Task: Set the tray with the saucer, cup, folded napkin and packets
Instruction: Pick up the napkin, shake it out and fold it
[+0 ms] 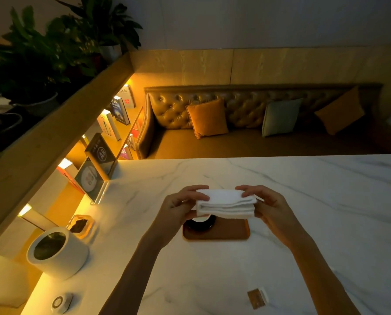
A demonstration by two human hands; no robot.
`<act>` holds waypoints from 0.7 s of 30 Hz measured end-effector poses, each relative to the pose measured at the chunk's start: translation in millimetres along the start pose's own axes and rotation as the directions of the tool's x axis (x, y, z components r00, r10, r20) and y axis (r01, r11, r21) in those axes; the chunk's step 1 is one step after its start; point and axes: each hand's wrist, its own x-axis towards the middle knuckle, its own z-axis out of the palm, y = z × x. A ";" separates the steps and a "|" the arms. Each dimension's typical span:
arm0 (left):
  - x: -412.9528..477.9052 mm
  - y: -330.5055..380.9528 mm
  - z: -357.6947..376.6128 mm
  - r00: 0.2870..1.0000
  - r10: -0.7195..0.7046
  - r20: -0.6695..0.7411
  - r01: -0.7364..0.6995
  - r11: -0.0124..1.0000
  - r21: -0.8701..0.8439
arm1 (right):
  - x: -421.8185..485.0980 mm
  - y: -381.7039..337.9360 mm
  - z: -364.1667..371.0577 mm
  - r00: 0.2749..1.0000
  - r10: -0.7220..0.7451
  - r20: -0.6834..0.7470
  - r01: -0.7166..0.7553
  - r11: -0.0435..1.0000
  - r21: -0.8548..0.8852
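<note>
White and folded into a thick stack, the napkin (pixel 226 203) is held in the air between both hands, just above the far edge of the brown tray (pixel 226 234) on the marble table (pixel 326 201). The left hand (pixel 178 206) pinches its left end and the right hand (pixel 270 206) its right end. Thumbs lie on top and fingers curl underneath, so both sets of fingers are clamped on the cloth. On the tray's left part sits a dark saucer (pixel 201 225) with what looks like the cup (pixel 200 219) on it, mostly hidden under the napkin. The packets (pixel 255 300) lie on the table near the person, well apart from the tray. The main risk is probably the loose layers: if either pinch slackens during lowering, the fold could spring open. Set down too far left, the napkin could catch the cup and tip it; the free space appears to be on the tray's right part.
</note>
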 end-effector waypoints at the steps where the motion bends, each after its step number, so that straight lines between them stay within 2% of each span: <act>1: 2.5 -0.3 2.2 0.999 -0.034 0.011 0.035 0.996 -0.080 | -0.3 1.6 -7.3 1.000 0.024 0.014 -0.025 0.999 0.027; 3: 7.3 0.9 6.4 0.995 -0.084 0.046 0.091 0.975 -0.201 | -0.3 4.2 -20.1 0.998 0.046 0.042 -0.047 0.999 0.019; 5: 13.8 3.2 11.9 0.991 -0.114 0.070 0.126 0.971 -0.204 | 1.0 5.0 -29.2 0.998 0.038 0.058 -0.035 0.998 -0.054; 10: 32.3 5.6 21.0 0.991 -0.133 0.023 0.134 0.991 -0.030 | 11.7 2.1 -35.1 0.998 0.006 0.069 0.003 0.991 -0.132; 14: 45.6 10.7 26.2 0.989 -0.052 -0.138 0.083 0.970 0.229 | 25.0 1.9 -29.1 0.997 -0.072 -0.023 0.064 0.967 -0.246; 16: 51.5 10.8 26.0 0.982 -0.055 -0.180 0.104 0.957 0.272 | 32.0 1.3 -27.9 0.995 -0.101 -0.026 0.091 0.964 -0.248; 18: 54.7 11.6 23.4 0.981 -0.079 -0.177 0.131 0.944 0.302 | 37.0 0.7 -27.6 0.997 -0.070 -0.013 0.064 0.961 -0.268; 21: 58.8 9.1 18.1 0.992 -0.036 -0.120 0.073 0.943 0.324 | 41.3 6.0 -28.9 1.000 0.016 -0.024 -0.023 0.937 -0.349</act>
